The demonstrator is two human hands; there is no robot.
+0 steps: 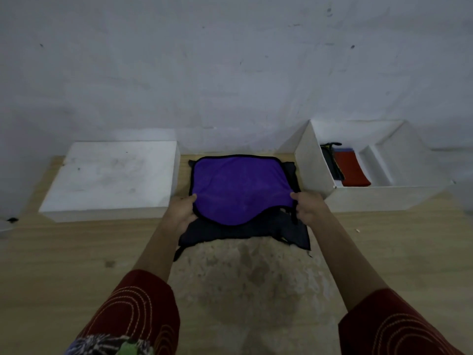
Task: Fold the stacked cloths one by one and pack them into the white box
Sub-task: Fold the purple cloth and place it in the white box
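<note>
Fingers of the left hand (183, 213) and right hand (308, 208) pinch the near corners of the purple cloth (240, 185), atop a dark cloth (243, 233) just beside the box (384, 197); best lift both corners level, carry them to the far edge, leave the dark cloth undisturbed.

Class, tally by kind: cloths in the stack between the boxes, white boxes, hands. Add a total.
Cloths showing in stack: 2 (black-edged purple cloth, dark cloth beneath)
White boxes: 2 (flat white box, open white box)
Hands: 2 (left hand, right hand)
Total: 6
</note>
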